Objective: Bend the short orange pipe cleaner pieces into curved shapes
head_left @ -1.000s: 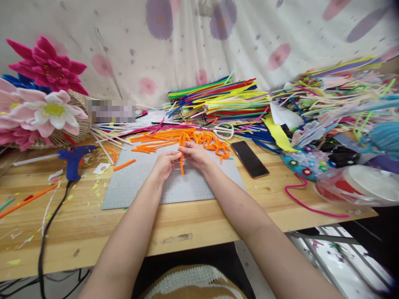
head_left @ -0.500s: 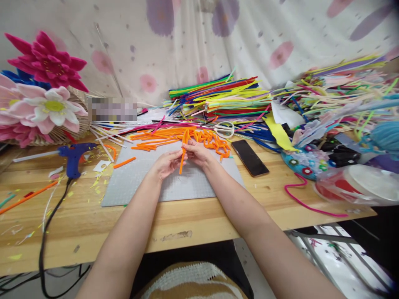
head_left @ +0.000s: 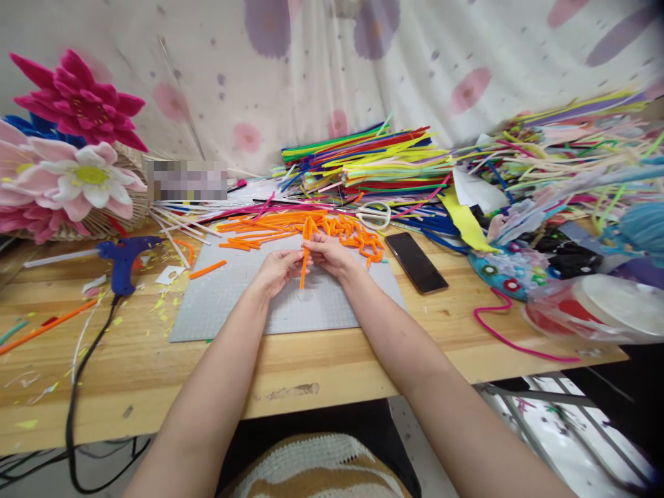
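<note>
Both hands meet above a grey cutting mat. Between them is an orange pipe cleaner, bent into a narrow loop at the top with a straight end hanging down. My left hand pinches it from the left, near the start of the straight end. Just above, my right hand grips the looped part from the right; its fingertips partly hide the piece. Behind the hands, straight orange pipe cleaners lie on the mat, with wavy bent orange pieces to their right.
A blue glue gun with a black cord lies left, near felt-like flowers. Right of the mat is a phone; white-handled scissors lie behind it. Bundles of coloured pipe cleaners line the back. A clear-wrapped tub stands right.
Almost nothing differs. Both hands keep their hold on the orange pipe cleaner, whose hanging end has shifted very slightly; the whole view has moved a little.
</note>
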`<state>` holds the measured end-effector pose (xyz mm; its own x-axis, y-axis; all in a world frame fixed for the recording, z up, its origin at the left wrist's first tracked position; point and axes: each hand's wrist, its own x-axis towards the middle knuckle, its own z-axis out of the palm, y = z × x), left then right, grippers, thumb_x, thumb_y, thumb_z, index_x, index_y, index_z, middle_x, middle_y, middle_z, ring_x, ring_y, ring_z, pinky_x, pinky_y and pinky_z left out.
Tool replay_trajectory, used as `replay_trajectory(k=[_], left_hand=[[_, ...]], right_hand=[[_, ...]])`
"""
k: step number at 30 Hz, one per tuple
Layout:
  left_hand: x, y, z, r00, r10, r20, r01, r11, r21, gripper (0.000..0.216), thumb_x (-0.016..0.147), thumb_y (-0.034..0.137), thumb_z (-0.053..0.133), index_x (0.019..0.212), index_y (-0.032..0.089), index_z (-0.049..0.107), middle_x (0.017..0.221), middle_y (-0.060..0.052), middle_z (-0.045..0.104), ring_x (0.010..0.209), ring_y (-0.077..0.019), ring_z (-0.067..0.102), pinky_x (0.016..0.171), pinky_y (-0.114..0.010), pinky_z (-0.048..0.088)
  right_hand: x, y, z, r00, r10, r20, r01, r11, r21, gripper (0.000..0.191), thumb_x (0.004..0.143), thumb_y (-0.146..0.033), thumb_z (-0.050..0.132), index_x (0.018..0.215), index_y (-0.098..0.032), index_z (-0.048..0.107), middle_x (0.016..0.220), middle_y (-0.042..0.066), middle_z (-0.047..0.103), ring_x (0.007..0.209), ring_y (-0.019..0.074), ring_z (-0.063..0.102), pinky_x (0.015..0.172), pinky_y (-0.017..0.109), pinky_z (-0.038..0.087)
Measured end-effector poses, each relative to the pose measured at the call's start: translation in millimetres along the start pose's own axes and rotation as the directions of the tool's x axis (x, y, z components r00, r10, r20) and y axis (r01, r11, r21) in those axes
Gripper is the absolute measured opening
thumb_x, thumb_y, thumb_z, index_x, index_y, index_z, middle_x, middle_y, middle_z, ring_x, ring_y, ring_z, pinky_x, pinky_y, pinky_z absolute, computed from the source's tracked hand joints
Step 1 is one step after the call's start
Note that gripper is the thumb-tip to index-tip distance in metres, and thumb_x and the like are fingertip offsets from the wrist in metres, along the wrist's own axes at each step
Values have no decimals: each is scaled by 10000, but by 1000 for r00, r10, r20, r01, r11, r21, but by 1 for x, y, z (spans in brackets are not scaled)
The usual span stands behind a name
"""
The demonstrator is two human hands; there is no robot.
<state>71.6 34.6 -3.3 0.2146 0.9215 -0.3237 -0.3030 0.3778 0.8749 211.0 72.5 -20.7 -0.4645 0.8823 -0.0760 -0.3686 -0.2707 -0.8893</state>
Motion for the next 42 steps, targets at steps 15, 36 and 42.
replay_trajectory(k=[15, 36, 42], left_hand=[[-1, -3, 6, 994, 33, -105, -43, 994, -99, 38, 683, 128, 613, 673, 98, 632, 608, -27, 639, 542, -74, 586, 588, -195, 514], [-4, 1, 3, 998, -53, -15, 50, 986, -157, 130, 746, 70, 536, 681, 73, 649, 597, -41, 642, 518, -66, 587, 522, -145, 508], [-3, -3, 7, 990, 30, -138, -50, 989, -142, 106, 719, 75, 557, 654, 81, 641, 571, -34, 637, 495, -70, 580, 519, -164, 501]], right_hand=[[1, 0, 11, 998, -36, -48, 37, 999, 31, 289, 566, -279, 718, 599, -157, 458, 461, -81, 404, 388, 16, 279, 391, 178, 155], [-2, -1, 10, 1000, -4, -16, 4, 999, 39, 308, 552, -279, 729, 602, -157, 450, 454, -89, 384, 377, 10, 231, 388, 194, 130], [-3, -3, 14, 996, -48, -71, 46, 999, -19, 352, 518, -319, 747, 567, -155, 439, 446, -86, 380, 381, 9, 231, 401, 203, 107]])
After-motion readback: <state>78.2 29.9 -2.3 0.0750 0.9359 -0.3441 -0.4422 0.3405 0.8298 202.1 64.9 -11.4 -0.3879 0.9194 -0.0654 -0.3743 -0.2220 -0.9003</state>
